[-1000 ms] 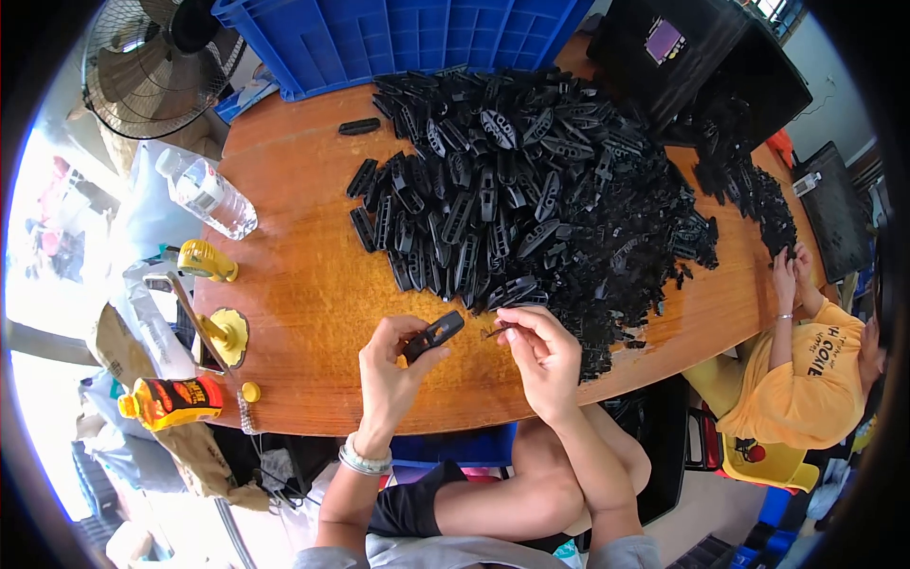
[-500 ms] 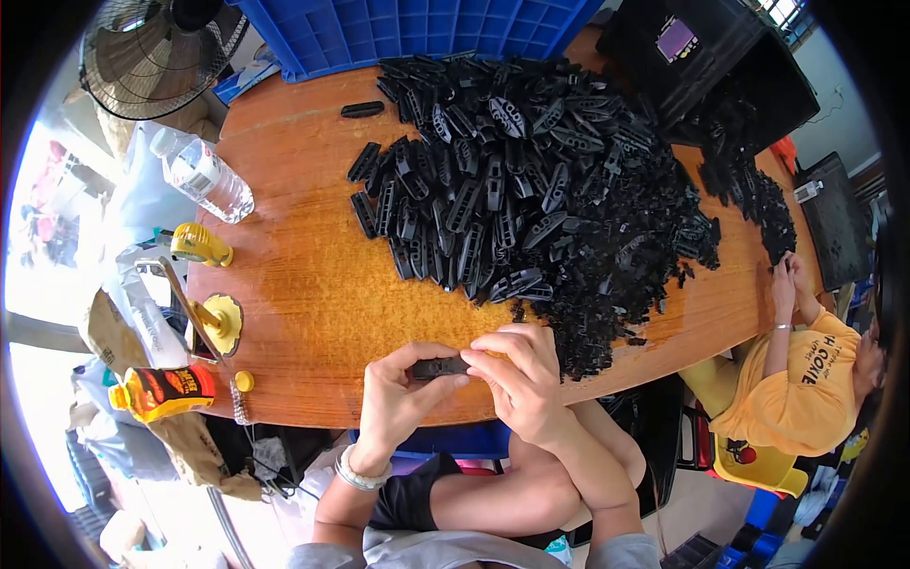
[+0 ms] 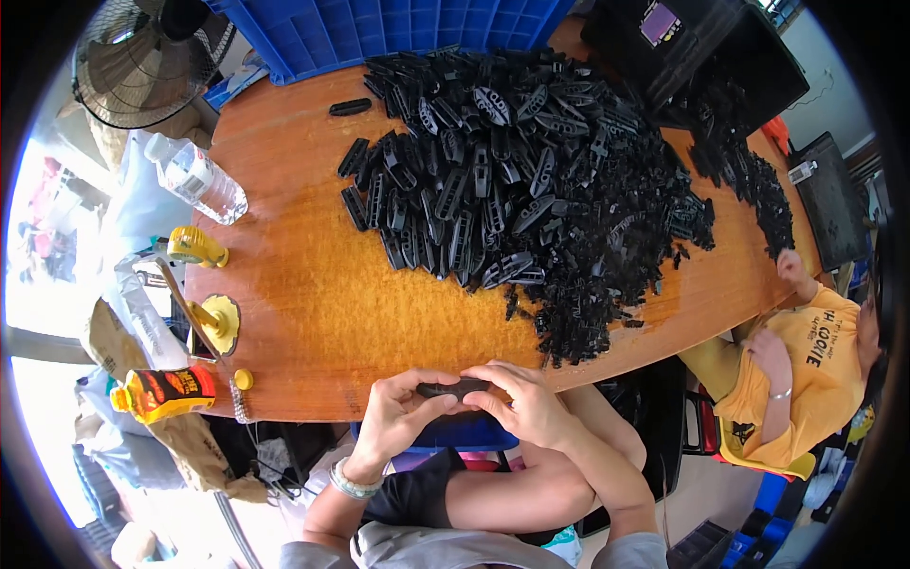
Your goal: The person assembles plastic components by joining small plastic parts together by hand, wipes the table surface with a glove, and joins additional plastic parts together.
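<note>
My left hand (image 3: 391, 423) and my right hand (image 3: 527, 408) are closed on one long, dark plastic part (image 3: 451, 388), just over the table's front edge. Thumbs and fingertips pinch it near its two ends and partly cover it. Beyond the hands lies a big heap of long black plastic parts (image 3: 462, 194) with pointed or rounded ends and slotted faces. Much smaller black pieces (image 3: 578, 318) spread along the heap's right side. One long part (image 3: 351, 107) lies apart at the far left of the heap.
A blue crate (image 3: 398, 33) and a tipped black bin (image 3: 654, 57) stand at the back. On the left are a water bottle (image 3: 201, 180), a yellow handheld fan (image 3: 197, 246) and a yellow bottle (image 3: 166, 394). A co-worker in a yellow shirt (image 3: 791, 379) sits at right.
My hands have lowered slightly toward me with the part; my right fingers now reach further over it. The co-worker's one hand has dropped from the small pieces to the body.
</note>
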{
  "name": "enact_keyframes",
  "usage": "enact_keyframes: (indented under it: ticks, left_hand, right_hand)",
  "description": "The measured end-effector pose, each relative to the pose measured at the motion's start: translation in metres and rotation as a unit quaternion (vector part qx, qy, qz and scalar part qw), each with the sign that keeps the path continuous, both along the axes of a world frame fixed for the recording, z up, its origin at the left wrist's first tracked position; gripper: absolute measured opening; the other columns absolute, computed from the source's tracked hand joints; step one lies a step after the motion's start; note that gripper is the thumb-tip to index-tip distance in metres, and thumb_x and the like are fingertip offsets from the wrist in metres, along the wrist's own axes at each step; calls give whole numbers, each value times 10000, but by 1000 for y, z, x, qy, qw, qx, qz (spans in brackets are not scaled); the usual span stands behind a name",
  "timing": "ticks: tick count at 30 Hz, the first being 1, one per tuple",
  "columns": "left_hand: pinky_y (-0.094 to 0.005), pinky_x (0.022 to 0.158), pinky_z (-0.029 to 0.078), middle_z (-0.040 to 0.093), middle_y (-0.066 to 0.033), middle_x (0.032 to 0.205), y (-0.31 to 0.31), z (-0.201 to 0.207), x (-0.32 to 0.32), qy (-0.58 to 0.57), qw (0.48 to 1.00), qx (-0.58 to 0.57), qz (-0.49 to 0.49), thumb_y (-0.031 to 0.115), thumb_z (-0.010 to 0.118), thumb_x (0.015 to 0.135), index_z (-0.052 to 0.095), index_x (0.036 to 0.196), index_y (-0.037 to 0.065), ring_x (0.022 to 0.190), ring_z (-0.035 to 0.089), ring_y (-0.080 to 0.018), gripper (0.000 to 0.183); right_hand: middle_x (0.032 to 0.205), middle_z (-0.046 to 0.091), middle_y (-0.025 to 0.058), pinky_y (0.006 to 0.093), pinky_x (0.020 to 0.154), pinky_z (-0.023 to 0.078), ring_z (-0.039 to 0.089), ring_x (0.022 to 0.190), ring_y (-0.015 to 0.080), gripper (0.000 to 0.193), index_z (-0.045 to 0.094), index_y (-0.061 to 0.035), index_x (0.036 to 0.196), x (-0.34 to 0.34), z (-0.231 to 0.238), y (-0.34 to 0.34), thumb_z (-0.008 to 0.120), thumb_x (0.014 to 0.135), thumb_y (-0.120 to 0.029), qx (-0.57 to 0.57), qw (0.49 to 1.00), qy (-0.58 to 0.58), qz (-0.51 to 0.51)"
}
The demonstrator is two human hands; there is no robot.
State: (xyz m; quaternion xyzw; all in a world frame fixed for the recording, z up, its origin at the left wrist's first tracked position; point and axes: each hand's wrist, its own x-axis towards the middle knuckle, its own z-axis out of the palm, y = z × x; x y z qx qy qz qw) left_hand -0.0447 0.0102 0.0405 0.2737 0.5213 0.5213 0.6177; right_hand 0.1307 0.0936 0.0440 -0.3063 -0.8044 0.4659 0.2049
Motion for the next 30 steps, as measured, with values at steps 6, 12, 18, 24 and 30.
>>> enact_keyframes:
  ticks: [6,12,18,24,30]
  left_hand:
    - [-263,755,535,662,-130,937,-8,-1,6,-24,1000,-6,16,-27,659,814,582,1050,-65,858,654,-172,251]
    - [-365,657,481,582,-143,895,-13,55,-5,-60,950,285,111,233,634,850,564,850,10,769,587,-269,233]
    - [-368,637,419,552,-149,879,-5,98,31,-504,715,454,-167,405,505,941,560,921,43,739,545,-272,367]
    - [-356,711,436,537,-145,923,-2,99,31,-567,665,441,-206,420,485,950,577,988,44,843,548,-265,389]
    - [-337,669,427,529,-135,881,-4,106,31,-538,696,440,-183,412,456,960,570,964,32,800,546,-252,397]
  right_hand:
    - [866,648,115,312,635,511,655,672,217,257,609,-7,1057,4,-1,-10,675,832,-114,-68,997,0,-18]
    - [705,656,151,361,616,494,646,636,276,320,651,28,932,9,-6,-14,689,814,-267,-147,973,-102,144]
    - [740,664,127,298,562,480,606,589,170,291,642,18,1006,-5,-15,-18,708,810,-186,-120,974,-127,141]
    - [800,590,89,353,579,445,562,647,246,77,615,-19,873,-12,-36,15,636,798,-24,208,957,14,-202]
    - [936,543,76,370,772,402,491,919,250,323,598,-25,1014,-17,-44,55,598,694,16,407,870,-229,-157]
